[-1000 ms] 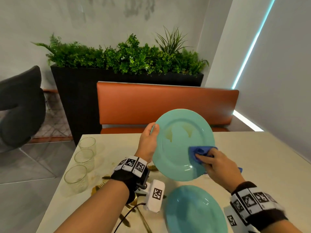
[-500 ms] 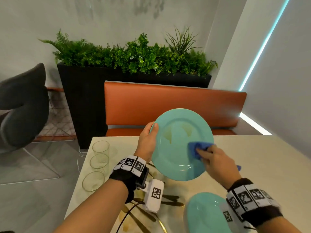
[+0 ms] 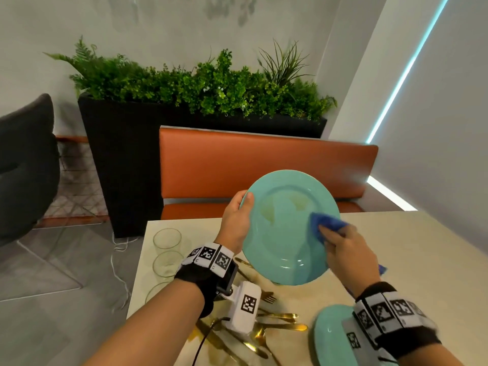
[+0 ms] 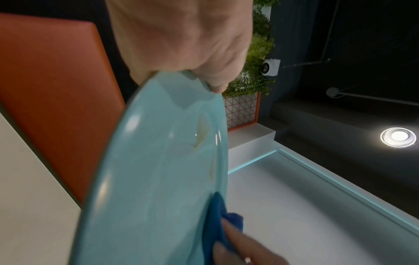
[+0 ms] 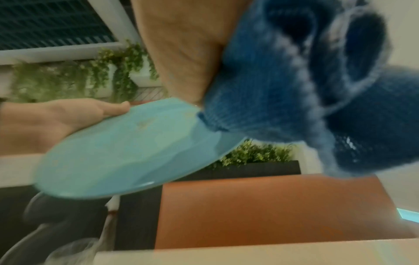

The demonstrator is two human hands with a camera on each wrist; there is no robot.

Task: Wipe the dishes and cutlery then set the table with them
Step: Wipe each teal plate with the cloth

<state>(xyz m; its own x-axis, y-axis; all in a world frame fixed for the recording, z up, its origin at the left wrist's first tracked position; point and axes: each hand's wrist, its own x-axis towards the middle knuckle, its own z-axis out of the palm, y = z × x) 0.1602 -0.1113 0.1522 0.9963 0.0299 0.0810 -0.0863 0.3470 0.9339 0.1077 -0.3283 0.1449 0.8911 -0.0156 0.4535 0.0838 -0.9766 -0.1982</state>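
Note:
A turquoise plate (image 3: 282,233) is held tilted up above the table, its face toward me, with yellowish smears near its upper middle. My left hand (image 3: 237,220) grips its left rim, thumb on the face. My right hand (image 3: 343,249) holds a blue cloth (image 3: 326,224) pressed against the plate's right side. The left wrist view shows the plate (image 4: 154,170) edge-on with the cloth (image 4: 217,220) at its lower rim. In the right wrist view the cloth (image 5: 294,89) fills the upper right beside the plate (image 5: 127,148). A second turquoise plate (image 3: 330,336) lies on the table. Gold cutlery (image 3: 274,320) lies under my left wrist.
Three clear glasses (image 3: 167,239) stand in a row along the table's left edge (image 3: 137,273). An orange bench (image 3: 264,162) and a black planter (image 3: 124,154) with greenery stand behind the table. A dark chair (image 3: 23,165) is at far left.
The blue cloth and my right hand have shifted slightly on the plate's right side. The view has swung left, so the table sits further right in frame. The left hand keeps the same hold.

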